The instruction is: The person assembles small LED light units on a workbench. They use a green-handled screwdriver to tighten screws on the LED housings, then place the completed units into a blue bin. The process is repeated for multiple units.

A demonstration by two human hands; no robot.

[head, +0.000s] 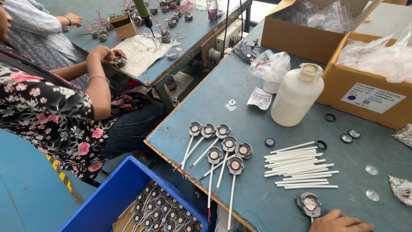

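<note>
Down at the bottom edge of the blue worktop (240,86), the person's right hand (341,222) (only knuckles showing) rests just beside a small round LED module (309,204); whether it is clenched cannot be told. The left hand is out of view. The module looks light and rigid, its centre likely fragile, so its rim seems the safest hold.

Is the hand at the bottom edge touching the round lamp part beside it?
Cannot tell. In the head view the hand lies right against the lamp part, with neither contact nor gap plain.
</note>
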